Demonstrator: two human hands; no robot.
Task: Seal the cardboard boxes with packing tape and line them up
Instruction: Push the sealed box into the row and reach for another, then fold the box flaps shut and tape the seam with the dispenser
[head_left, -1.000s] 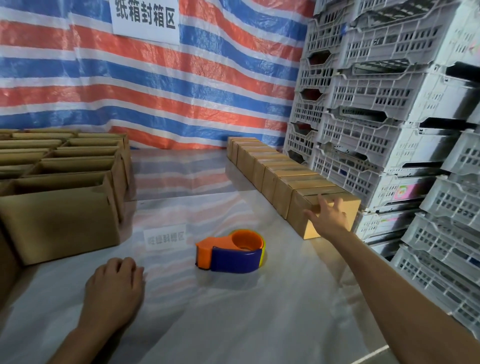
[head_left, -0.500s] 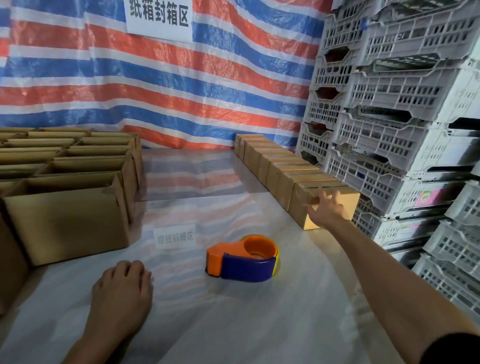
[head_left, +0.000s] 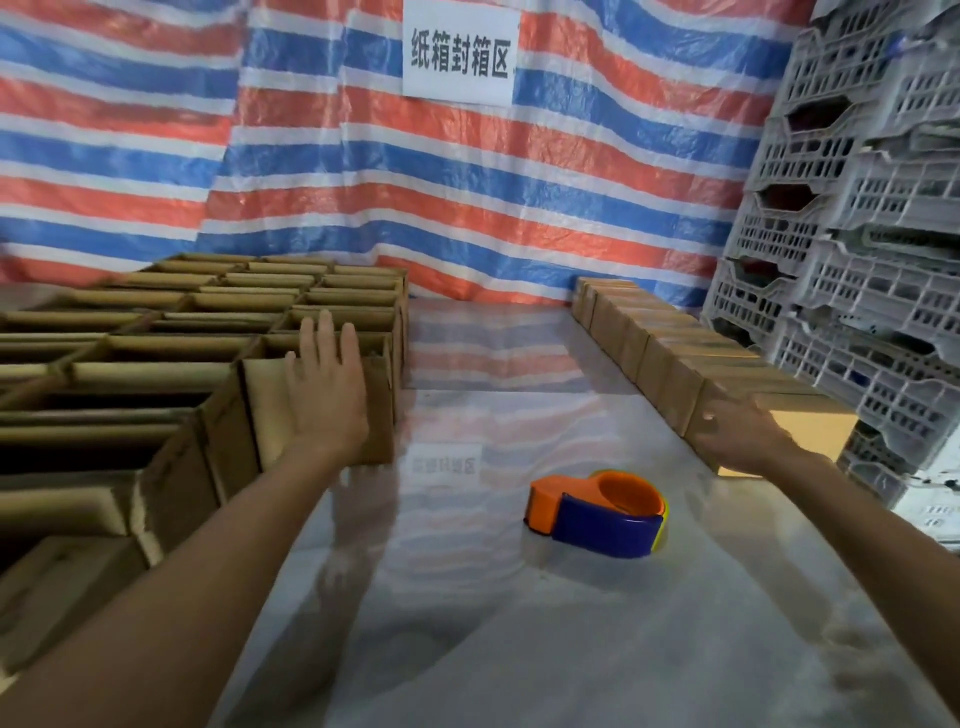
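Two arms in shot, both bare. The left forearm (head_left: 171, 587) comes in uncovered right up to the wrist, slim and smooth, and the left hand (head_left: 324, 384) is bare as well, four long fingers and a thumb cleanly outlined. The right forearm (head_left: 872, 525) is just as bare, and the right hand (head_left: 737, 434) too, its fingers smeared by blur.

striped tarp (head_left: 363, 171) (sign-bearing), stacked grey crates (head_left: 857, 249)

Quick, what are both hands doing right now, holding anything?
Left hand: open, fingers straight against an open box.
Right hand: open, resting on the end sealed box.
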